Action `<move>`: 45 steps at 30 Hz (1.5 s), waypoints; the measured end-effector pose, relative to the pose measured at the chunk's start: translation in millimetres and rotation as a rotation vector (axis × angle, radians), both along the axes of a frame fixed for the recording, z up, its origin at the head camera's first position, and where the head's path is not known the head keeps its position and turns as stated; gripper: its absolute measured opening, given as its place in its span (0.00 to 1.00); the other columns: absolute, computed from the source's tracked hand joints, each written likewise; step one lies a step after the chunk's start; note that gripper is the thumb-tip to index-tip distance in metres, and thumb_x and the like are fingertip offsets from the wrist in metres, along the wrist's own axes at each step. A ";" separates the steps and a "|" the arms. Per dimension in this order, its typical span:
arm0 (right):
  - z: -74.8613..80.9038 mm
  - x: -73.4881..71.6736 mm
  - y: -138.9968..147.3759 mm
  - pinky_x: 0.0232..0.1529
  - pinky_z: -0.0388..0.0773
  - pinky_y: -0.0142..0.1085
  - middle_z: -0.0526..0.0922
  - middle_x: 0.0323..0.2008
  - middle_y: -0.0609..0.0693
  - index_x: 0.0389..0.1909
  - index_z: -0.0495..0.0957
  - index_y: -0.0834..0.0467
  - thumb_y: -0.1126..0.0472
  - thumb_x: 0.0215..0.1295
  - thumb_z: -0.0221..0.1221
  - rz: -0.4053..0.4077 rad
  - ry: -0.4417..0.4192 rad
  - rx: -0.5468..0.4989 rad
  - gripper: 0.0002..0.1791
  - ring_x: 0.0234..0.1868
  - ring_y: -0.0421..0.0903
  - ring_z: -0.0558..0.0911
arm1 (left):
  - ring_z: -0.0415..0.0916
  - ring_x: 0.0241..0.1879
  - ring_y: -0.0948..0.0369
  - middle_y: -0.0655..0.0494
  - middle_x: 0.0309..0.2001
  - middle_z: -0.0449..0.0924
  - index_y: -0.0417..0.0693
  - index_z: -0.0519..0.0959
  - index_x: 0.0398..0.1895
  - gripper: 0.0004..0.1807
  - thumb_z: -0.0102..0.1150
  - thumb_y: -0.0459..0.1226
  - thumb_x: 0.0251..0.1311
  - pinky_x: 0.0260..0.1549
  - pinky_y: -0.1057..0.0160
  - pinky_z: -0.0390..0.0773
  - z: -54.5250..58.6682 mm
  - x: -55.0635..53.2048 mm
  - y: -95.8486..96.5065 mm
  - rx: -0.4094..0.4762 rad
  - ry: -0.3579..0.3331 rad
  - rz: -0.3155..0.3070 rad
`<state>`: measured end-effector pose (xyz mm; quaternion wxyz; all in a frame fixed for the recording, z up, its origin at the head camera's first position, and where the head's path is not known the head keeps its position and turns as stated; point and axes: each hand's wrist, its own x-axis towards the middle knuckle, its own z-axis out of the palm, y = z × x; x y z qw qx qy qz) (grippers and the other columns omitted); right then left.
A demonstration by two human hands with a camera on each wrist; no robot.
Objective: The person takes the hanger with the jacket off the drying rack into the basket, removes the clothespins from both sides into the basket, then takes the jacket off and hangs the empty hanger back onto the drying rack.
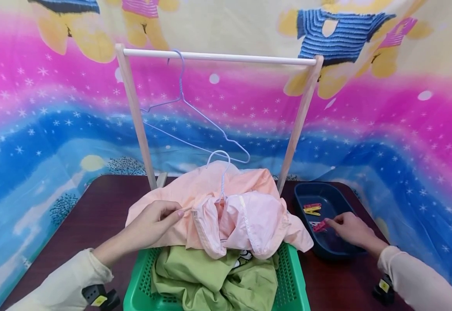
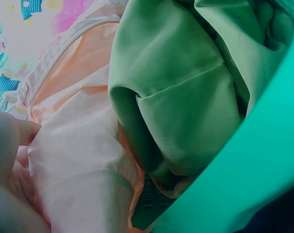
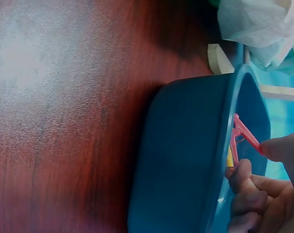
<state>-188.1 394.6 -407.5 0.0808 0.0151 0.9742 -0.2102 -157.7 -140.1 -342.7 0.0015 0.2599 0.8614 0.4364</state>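
A light pink hooded jacket lies over the basket with a hanger inside it, the hook poking up at the collar. My left hand pinches the jacket's edge beside the zipper between thumb and fingers; the left wrist view shows the zipper edge close to that hand. Over the dark blue tray, my right hand pinches a red clothespin by its handles. Yellow and red clothespins lie in the tray.
A green basket holds a green garment below the jacket. Behind stands a wooden rack with a white bar, from which a lavender wire hanger hangs. The dark brown table meets a printed cloth backdrop.
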 end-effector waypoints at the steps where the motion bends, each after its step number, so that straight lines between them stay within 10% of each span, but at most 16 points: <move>1: -1.4 -0.2 -0.5 0.18 0.64 0.35 0.70 0.13 0.43 0.19 0.79 0.56 0.37 0.75 0.50 0.000 -0.007 0.005 0.32 0.14 0.42 0.69 | 0.60 0.21 0.72 0.66 0.19 0.62 0.51 0.77 0.24 0.15 0.54 0.38 0.74 0.24 0.69 0.64 0.0 -0.1 -0.1 0.002 0.002 -0.001; 9: -9.9 -2.8 1.1 0.21 0.65 0.35 0.69 0.15 0.44 0.22 0.80 0.58 0.54 0.77 0.51 0.067 -0.101 -0.021 0.22 0.16 0.41 0.68 | 0.59 0.21 0.72 0.66 0.18 0.61 0.51 0.77 0.23 0.16 0.54 0.39 0.74 0.24 0.69 0.64 0.6 0.2 -0.2 0.001 0.004 -0.006; 27: -18.3 -0.4 8.6 0.24 0.66 0.34 0.68 0.16 0.44 0.23 0.77 0.59 0.59 0.77 0.50 0.091 -0.184 -0.024 0.20 0.18 0.41 0.69 | 0.61 0.21 0.71 0.66 0.19 0.65 0.51 0.79 0.25 0.16 0.53 0.39 0.75 0.25 0.69 0.65 -1.2 0.3 -0.9 0.002 0.001 -0.013; 45: 3.5 1.5 11.5 0.22 0.66 0.36 0.74 0.17 0.47 0.29 0.80 0.59 0.51 0.79 0.49 0.097 -0.070 0.019 0.22 0.17 0.42 0.70 | 0.60 0.20 0.72 0.65 0.18 0.64 0.50 0.79 0.25 0.16 0.53 0.38 0.75 0.23 0.69 0.64 -1.8 2.6 -1.7 0.030 -0.014 -0.017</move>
